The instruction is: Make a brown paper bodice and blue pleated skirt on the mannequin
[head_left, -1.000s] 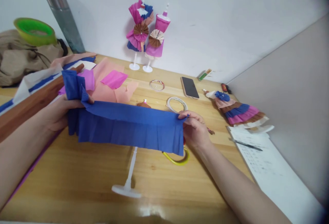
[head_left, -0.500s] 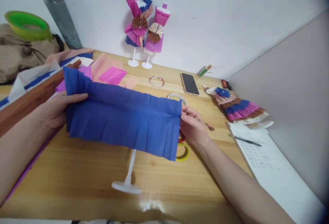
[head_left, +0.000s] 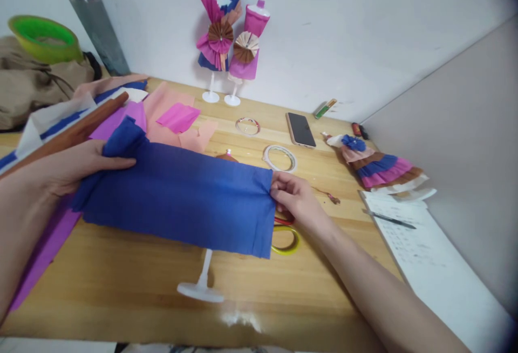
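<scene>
A wide strip of blue crepe paper [head_left: 182, 196] is stretched between my two hands, bunched at its left end. My left hand [head_left: 84, 167] is closed on that gathered end, thumb on top. At the other end, my right hand [head_left: 293, 194] pinches the paper's edge between thumb and fingers. Behind the strip stands a small dress form; only its white base [head_left: 201, 291] and its tip [head_left: 229, 152] show. Yellow-handled scissors [head_left: 288, 241] lie partly covered beneath my right hand.
Two dressed mini mannequins [head_left: 220, 40] stand by the wall. Tape rolls [head_left: 294, 160], a phone [head_left: 300, 129], a layered paper dress [head_left: 382, 167] and a notebook [head_left: 421, 245] with a pen [head_left: 392, 219] are to the right. Coloured paper [head_left: 178, 118], a bag [head_left: 36, 88] and a bottle [head_left: 95, 24] are left.
The blue paper has come down and left, its left end now folded over more. My right hand has moved left with its edge. The mannequin's tip and the white tape roll show more.
</scene>
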The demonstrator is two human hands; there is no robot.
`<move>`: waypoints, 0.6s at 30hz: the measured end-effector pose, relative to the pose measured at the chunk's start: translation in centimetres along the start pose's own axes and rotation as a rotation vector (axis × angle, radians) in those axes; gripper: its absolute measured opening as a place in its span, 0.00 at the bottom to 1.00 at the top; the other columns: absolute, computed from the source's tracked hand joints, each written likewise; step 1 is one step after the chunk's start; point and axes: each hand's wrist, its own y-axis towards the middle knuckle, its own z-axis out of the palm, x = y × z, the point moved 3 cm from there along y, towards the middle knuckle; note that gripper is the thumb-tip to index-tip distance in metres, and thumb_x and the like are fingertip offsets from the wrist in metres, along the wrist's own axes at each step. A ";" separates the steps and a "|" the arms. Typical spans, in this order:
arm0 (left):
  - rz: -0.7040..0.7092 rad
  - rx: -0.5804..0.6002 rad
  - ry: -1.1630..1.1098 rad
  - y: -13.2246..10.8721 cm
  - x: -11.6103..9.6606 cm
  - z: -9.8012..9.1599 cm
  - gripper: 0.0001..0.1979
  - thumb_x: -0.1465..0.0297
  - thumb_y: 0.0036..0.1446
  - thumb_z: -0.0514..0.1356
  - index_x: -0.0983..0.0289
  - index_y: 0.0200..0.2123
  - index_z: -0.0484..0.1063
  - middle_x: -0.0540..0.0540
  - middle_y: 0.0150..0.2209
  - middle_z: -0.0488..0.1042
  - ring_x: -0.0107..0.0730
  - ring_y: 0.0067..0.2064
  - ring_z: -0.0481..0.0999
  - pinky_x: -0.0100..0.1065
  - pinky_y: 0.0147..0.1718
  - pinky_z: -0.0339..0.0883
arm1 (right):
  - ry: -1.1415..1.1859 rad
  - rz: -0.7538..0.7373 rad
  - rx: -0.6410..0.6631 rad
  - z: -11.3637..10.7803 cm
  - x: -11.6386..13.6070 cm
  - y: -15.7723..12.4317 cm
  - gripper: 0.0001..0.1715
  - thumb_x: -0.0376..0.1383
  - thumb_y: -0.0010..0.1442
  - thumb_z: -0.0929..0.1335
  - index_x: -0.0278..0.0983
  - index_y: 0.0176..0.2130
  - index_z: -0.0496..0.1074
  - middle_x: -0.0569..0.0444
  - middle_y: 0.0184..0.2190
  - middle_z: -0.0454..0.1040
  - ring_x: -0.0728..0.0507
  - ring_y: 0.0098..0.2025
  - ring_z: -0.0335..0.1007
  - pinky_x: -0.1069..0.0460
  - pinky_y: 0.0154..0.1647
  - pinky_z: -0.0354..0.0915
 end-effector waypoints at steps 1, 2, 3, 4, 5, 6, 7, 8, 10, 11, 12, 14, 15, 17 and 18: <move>-0.054 0.042 0.037 0.1 0.4 -0.1 0.36 0.60 0.23 0.78 0.66 0.41 0.78 0.55 0.31 0.83 0.44 0.30 0.82 0.37 0.28 0.79 | -0.041 -0.018 0.021 0.1 0.0 -0.1 0.04 0.34 0.43 0.67 0.38 0.26 0.68 0.64 0.17 0.62 0.53 0.17 0.53 0.57 0.18 0.49; -0.079 0.065 0.077 0.4 0.8 -0.2 0.36 0.59 0.25 0.78 0.67 0.41 0.78 0.55 0.30 0.83 0.43 0.29 0.81 0.35 0.27 0.78 | -0.082 -0.041 0.030 0.2 0.1 -0.2 0.03 0.34 0.43 0.67 0.39 0.25 0.67 0.63 0.17 0.62 0.53 0.18 0.54 0.56 0.19 0.50; -0.078 0.067 0.118 0.6 1.0 -0.3 0.35 0.59 0.27 0.77 0.67 0.42 0.78 0.54 0.29 0.83 0.41 0.28 0.81 0.34 0.26 0.77 | -0.127 -0.066 0.028 0.2 0.1 -0.2 0.02 0.33 0.43 0.66 0.39 0.24 0.66 0.63 0.17 0.61 0.52 0.18 0.54 0.56 0.20 0.51; -0.054 0.051 0.154 0.9 1.3 -0.4 0.33 0.59 0.30 0.77 0.67 0.42 0.78 0.53 0.28 0.83 0.39 0.28 0.81 0.31 0.26 0.77 | -0.180 -0.091 0.015 0.2 0.0 -0.2 0.01 0.33 0.43 0.65 0.39 0.23 0.65 0.62 0.17 0.61 0.52 0.19 0.54 0.56 0.20 0.51; -0.019 0.032 0.187 1.3 1.4 -0.6 0.30 0.60 0.33 0.76 0.67 0.41 0.78 0.52 0.28 0.82 0.38 0.28 0.80 0.29 0.27 0.76 | -0.239 -0.113 -0.009 0.1 0.0 -0.1 0.01 0.33 0.43 0.64 0.39 0.23 0.65 0.62 0.17 0.61 0.51 0.20 0.55 0.55 0.21 0.52; 0.009 0.021 0.219 1.5 1.5 -0.7 0.28 0.62 0.35 0.76 0.67 0.41 0.78 0.51 0.28 0.82 0.36 0.28 0.80 0.27 0.26 0.75 | -0.299 -0.131 -0.033 -0.1 -0.1 -0.1 0.00 0.33 0.43 0.64 0.39 0.22 0.64 0.61 0.17 0.62 0.51 0.20 0.55 0.55 0.22 0.52; 0.035 0.019 0.247 1.8 1.6 -0.8 0.26 0.63 0.36 0.75 0.66 0.41 0.78 0.50 0.28 0.82 0.36 0.28 0.80 0.26 0.26 0.74 | -0.350 -0.141 -0.050 -0.2 -0.1 0.0 0.01 0.33 0.43 0.63 0.38 0.22 0.65 0.61 0.17 0.63 0.51 0.21 0.56 0.55 0.22 0.52; 0.062 0.031 0.276 2.0 1.7 -0.8 0.25 0.64 0.36 0.75 0.66 0.40 0.79 0.49 0.28 0.82 0.35 0.29 0.79 0.25 0.27 0.74 | -0.386 -0.141 -0.056 -0.2 -0.1 0.0 0.03 0.32 0.43 0.63 0.38 0.23 0.66 0.61 0.17 0.63 0.51 0.20 0.56 0.55 0.22 0.51; 0.138 0.072 0.339 2.3 1.6 -0.9 0.23 0.66 0.36 0.75 0.65 0.39 0.79 0.49 0.30 0.83 0.35 0.30 0.79 0.24 0.29 0.74 | -0.429 -0.121 -0.041 -0.3 -0.1 0.0 0.08 0.32 0.43 0.63 0.38 0.27 0.70 0.61 0.17 0.64 0.50 0.20 0.56 0.55 0.22 0.52; 0.177 0.085 0.382 2.5 1.6 -1.0 0.22 0.66 0.37 0.75 0.65 0.38 0.80 0.49 0.32 0.83 0.34 0.31 0.79 0.23 0.30 0.73 | -0.441 -0.111 -0.030 -0.2 -0.1 -0.1 0.11 0.31 0.42 0.63 0.37 0.29 0.71 0.61 0.17 0.64 0.50 0.20 0.57 0.55 0.22 0.52; 0.212 0.086 0.425 2.6 1.6 -1.0 0.21 0.65 0.38 0.75 0.65 0.37 0.80 0.49 0.33 0.84 0.34 0.32 0.79 0.22 0.31 0.73 | -0.450 -0.103 -0.024 -0.2 0.0 -0.2 0.14 0.31 0.42 0.63 0.37 0.32 0.73 0.61 0.17 0.64 0.50 0.20 0.57 0.55 0.22 0.53; 0.244 0.069 0.505 2.7 1.5 -1.1 0.20 0.63 0.40 0.74 0.64 0.38 0.81 0.49 0.35 0.84 0.33 0.34 0.79 0.20 0.31 0.72 | -0.441 -0.094 -0.016 0.0 0.3 -0.5 0.17 0.31 0.43 0.65 0.37 0.36 0.74 0.61 0.18 0.65 0.49 0.20 0.59 0.54 0.22 0.55; 0.243 0.057 0.536 2.6 1.5 -1.1 0.20 0.62 0.40 0.74 0.64 0.38 0.81 0.49 0.35 0.84 0.33 0.34 0.79 0.19 0.30 0.71 | -0.408 -0.091 -0.009 0.0 0.4 -0.6 0.15 0.32 0.44 0.66 0.36 0.36 0.74 0.60 0.19 0.67 0.49 0.22 0.61 0.54 0.23 0.57; 0.229 0.069 0.536 2.3 1.3 -0.8 0.23 0.60 0.40 0.74 0.64 0.40 0.81 0.49 0.35 0.84 0.33 0.34 0.80 0.19 0.30 0.71 | -0.275 -0.079 0.011 0.3 0.6 -0.8 0.13 0.36 0.47 0.70 0.36 0.36 0.74 0.57 0.24 0.73 0.47 0.26 0.67 0.53 0.27 0.63; 0.216 0.080 0.497 1.9 1.1 -0.6 0.25 0.60 0.38 0.75 0.64 0.41 0.80 0.49 0.34 0.84 0.34 0.34 0.80 0.21 0.30 0.72 | -0.186 -0.072 0.014 0.3 0.7 -0.9 0.12 0.38 0.47 0.71 0.36 0.35 0.74 0.56 0.26 0.75 0.46 0.28 0.70 0.53 0.29 0.65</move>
